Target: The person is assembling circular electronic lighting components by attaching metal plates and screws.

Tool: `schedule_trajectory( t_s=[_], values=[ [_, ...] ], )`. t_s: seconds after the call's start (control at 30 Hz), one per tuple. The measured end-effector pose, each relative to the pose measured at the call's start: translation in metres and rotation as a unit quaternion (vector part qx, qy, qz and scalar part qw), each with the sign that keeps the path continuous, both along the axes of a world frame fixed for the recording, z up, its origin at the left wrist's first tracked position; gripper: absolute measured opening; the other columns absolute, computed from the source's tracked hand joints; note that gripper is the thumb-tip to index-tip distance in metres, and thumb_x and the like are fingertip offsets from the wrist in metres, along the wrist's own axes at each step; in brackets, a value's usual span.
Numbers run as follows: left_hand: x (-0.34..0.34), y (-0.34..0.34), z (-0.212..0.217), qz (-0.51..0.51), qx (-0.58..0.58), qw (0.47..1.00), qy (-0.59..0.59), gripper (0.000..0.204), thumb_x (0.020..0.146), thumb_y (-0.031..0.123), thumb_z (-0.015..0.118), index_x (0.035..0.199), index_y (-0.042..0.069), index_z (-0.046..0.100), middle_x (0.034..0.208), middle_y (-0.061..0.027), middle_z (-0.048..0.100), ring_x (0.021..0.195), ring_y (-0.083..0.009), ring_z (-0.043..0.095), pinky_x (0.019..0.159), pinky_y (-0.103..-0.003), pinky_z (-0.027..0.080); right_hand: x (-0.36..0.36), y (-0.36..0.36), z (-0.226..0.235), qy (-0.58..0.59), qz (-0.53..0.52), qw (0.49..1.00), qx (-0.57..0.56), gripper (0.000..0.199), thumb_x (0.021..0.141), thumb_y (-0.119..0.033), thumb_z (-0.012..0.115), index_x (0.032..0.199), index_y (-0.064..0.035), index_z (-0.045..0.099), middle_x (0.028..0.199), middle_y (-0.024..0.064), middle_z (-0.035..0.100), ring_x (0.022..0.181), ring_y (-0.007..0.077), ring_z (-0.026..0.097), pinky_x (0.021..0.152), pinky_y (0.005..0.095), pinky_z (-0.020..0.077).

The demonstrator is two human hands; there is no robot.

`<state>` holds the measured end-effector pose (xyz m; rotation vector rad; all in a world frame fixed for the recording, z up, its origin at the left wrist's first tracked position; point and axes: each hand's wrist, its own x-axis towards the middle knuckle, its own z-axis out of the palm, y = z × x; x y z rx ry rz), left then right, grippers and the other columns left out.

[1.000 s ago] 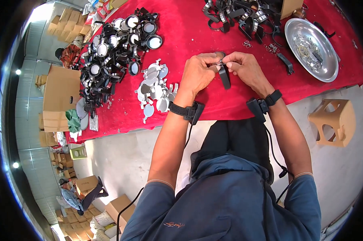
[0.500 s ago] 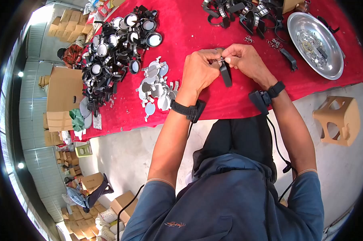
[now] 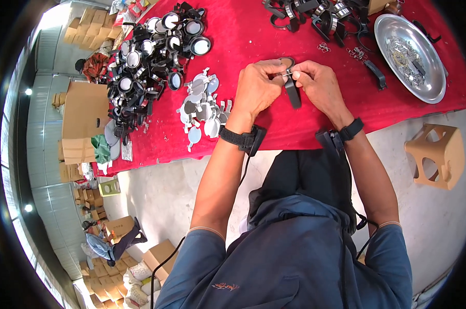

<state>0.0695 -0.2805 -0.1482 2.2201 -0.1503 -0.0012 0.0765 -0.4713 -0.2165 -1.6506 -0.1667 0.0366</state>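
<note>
Both hands, left hand (image 3: 256, 87) and right hand (image 3: 320, 85), pinch a small black strap piece (image 3: 293, 94) above the red tabletop (image 3: 253, 36); it seems light, stiff, best held by its ends.

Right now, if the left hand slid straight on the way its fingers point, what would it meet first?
The right hand: the left hand points right across the small black strap piece both hold, fingertips almost touching. Depth looks level, though fisheye bending leaves some doubt.
</note>
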Motion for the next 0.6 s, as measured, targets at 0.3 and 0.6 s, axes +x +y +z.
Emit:
schedule_trajectory(
  t_s=[0.3, 0.6],
  values=[
    [0.003, -0.001, -0.006, -0.003, -0.047, 0.999, 0.017, 0.033, 0.097, 0.0, 0.078, 0.129, 0.004, 0.085, 0.138, -0.0157, 0.081, 0.118, -0.0213, 0.077, 0.103, -0.033, 0.06, -0.034, 0.011, 0.004, -0.097, -0.057, 0.993, -0.024, 0.029, 0.104, 0.0, 0.065, 0.129, -0.0006, 0.08, 0.116, 0.0159, 0.076, 0.106, 0.0291, 0.076, 0.094, 0.0383, 0.0587],
    [-0.001, 0.014, -0.01, -0.093, -0.105, 0.99, 0.013, 0.035, 0.102, 0.0, 0.077, 0.136, 0.003, 0.081, 0.142, -0.0158, 0.078, 0.136, -0.0236, 0.07, 0.113, -0.035, 0.055, -0.026, 0.003, -0.008, -0.028, -0.042, 0.997, 0.056, 0.03, 0.105, 0.002, 0.065, 0.13, -0.0005, 0.079, 0.115, 0.0147, 0.076, 0.103, 0.0247, 0.077, 0.091, 0.0354, 0.06]
  ],
)
